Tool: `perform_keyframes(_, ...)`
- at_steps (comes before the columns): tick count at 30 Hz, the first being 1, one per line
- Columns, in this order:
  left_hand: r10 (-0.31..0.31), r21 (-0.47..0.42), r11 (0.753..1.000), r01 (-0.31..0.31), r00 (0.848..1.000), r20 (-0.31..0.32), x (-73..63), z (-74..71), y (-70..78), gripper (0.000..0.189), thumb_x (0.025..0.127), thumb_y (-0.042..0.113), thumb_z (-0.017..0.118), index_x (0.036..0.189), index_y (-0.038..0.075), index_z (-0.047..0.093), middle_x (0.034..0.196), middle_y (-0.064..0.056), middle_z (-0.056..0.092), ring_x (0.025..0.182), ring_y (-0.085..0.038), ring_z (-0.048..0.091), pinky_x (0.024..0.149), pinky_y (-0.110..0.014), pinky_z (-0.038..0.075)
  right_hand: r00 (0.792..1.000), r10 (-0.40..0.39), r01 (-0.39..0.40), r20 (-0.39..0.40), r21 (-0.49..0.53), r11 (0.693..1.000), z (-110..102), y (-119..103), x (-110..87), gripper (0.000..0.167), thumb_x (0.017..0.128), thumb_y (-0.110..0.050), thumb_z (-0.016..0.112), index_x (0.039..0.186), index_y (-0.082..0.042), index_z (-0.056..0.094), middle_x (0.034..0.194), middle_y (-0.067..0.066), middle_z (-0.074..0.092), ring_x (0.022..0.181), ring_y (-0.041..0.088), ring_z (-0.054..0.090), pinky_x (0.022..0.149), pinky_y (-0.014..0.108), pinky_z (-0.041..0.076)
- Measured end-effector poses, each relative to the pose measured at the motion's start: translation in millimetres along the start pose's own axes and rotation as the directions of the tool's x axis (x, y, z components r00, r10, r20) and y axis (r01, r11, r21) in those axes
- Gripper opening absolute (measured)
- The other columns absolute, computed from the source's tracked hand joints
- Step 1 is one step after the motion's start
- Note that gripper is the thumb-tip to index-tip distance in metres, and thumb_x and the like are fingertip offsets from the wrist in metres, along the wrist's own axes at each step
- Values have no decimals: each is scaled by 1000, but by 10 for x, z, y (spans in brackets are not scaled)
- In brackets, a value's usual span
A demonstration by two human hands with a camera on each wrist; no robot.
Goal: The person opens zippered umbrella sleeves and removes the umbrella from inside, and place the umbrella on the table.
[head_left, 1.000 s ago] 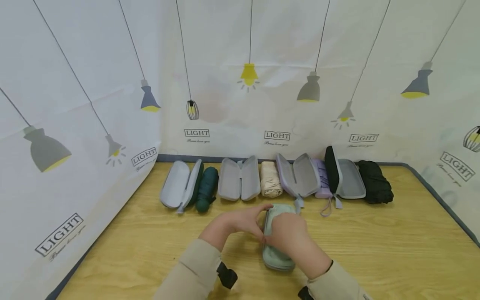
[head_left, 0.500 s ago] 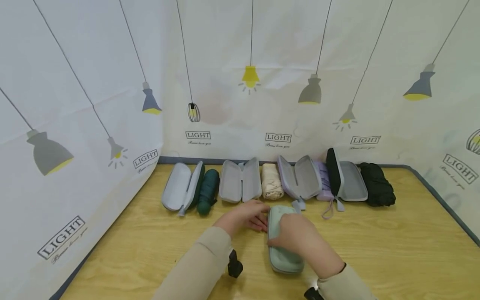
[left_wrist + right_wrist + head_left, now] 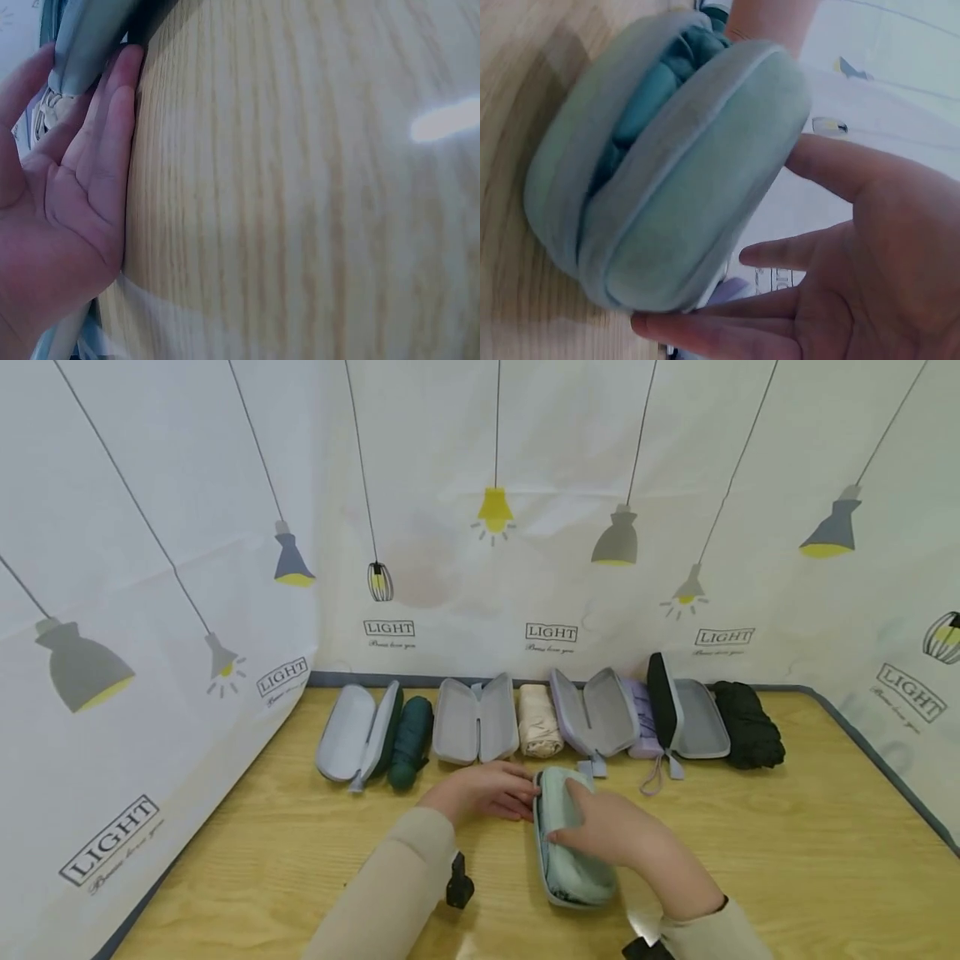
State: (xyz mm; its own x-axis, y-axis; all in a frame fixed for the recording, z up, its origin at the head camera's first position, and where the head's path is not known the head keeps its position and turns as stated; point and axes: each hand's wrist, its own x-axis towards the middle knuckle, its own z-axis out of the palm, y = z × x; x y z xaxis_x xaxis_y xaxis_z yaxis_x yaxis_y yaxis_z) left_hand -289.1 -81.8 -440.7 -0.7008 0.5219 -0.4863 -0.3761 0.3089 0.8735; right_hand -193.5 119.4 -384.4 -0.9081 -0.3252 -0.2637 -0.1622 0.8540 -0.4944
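Observation:
A mint-green zip case (image 3: 573,852) lies on the table with its lid parted from the base on the left side. Folded teal fabric (image 3: 649,101) shows in the gap; its full shape is hidden. My right hand (image 3: 615,831) spans the lid from the right, thumb and fingers holding it. In the right wrist view the fingertips (image 3: 656,324) touch its lower end. My left hand (image 3: 483,789) lies at the case's left side, its fairly straight fingers (image 3: 112,142) touching the edge low against the table.
Along the back stand several open hard cases, such as the grey one (image 3: 476,722) and the black one (image 3: 697,718). Rolled bundles in teal (image 3: 410,743), beige (image 3: 539,722), purple (image 3: 643,720) and black (image 3: 746,725) lie between them. A printed backdrop (image 3: 450,527) rises behind.
The case's lid has come up on the left, and teal fabric now shows inside. My right hand has shifted right with the lid; my left hand has moved from the case's top to its side.

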Motion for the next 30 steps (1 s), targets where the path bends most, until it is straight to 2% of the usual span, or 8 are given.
perform_keyframes(5, 14, -13, 1000, -13, 999, 43, -22, -37, -24, 41, 94, 8, 62, 133, -2, 54, 98, -11, 69, 86, -22, 68, 82, -35, 54, 1000, -14, 10, 27, 122, 993, -61, 81, -63, 89, 90, -50, 64, 153, -1, 24, 140, 27, 46, 123, 41, 50, 97, 58, 40)
perform_keyframes(8, 9, -22, 1000, -8, 999, 53, -25, -42, -34, 41, 93, 6, 63, 132, -2, 55, 99, -13, 70, 85, -22, 69, 80, -34, 55, 999, -49, 44, 24, 161, 986, -81, 126, -108, 84, 94, -44, 61, 155, -4, 20, 148, 28, 35, 132, 43, 39, 103, 60, 33)
perform_keyframes(11, 12, -28, 1000, -10, 998, 56, -18, -44, -35, 41, 93, 7, 64, 133, -1, 55, 102, -15, 70, 87, -23, 69, 79, -33, 55, 991, -131, 133, -21, 144, 981, -104, 147, -136, 76, 96, -33, 58, 155, -5, 20, 155, 27, 22, 138, 45, 27, 106, 63, 26)
perform_keyframes(14, 15, -33, 999, -13, 999, 52, -17, -47, -31, 44, 92, 7, 64, 134, -1, 54, 104, -15, 70, 91, -24, 69, 79, -34, 55, 964, -248, 256, -91, 84, 963, -136, 139, -148, 70, 94, -17, 56, 154, -2, 24, 158, 23, 16, 142, 45, 16, 108, 64, 20)
perform_keyframes(17, 14, -29, 1000, -12, 999, 48, -16, -57, -25, 46, 92, 7, 65, 136, -1, 52, 105, -15, 70, 94, -26, 69, 80, -34, 55, 926, -352, 357, -133, 11, 934, -163, 125, -137, 66, 87, 3, 56, 150, -1, 34, 156, 19, 26, 143, 41, 19, 107, 59, 27)
perform_keyframes(21, 9, -22, 1000, -8, 999, 42, -23, -65, -16, 47, 93, 8, 65, 137, -1, 50, 105, -15, 69, 96, -27, 68, 82, -35, 54, 897, -432, 429, -89, -49, 902, -199, 127, -113, 58, 81, 17, 53, 136, -1, 55, 146, 21, 43, 134, 39, 38, 99, 53, 41)
perform_keyframes(26, 19, -23, 1000, -18, 999, 41, -34, -49, -5, 48, 93, 8, 64, 137, -2, 50, 106, -15, 69, 96, -27, 68, 82, -35, 54, 887, -458, 450, -56, -111, 886, -271, 134, -109, 42, 80, 18, 56, 117, 1, 67, 123, 19, 61, 115, 38, 56, 90, 49, 49)
perform_keyframes(30, 20, -22, 1000, -19, 999, 40, -18, -39, -19, 47, 93, 7, 64, 137, -2, 50, 106, -16, 69, 95, -27, 68, 81, -34, 54, 861, -508, 490, -34, -215, 845, -310, 135, -122, 34, 78, 16, 61, 106, -1, 71, 104, 7, 67, 99, 28, 63, 80, 40, 53)
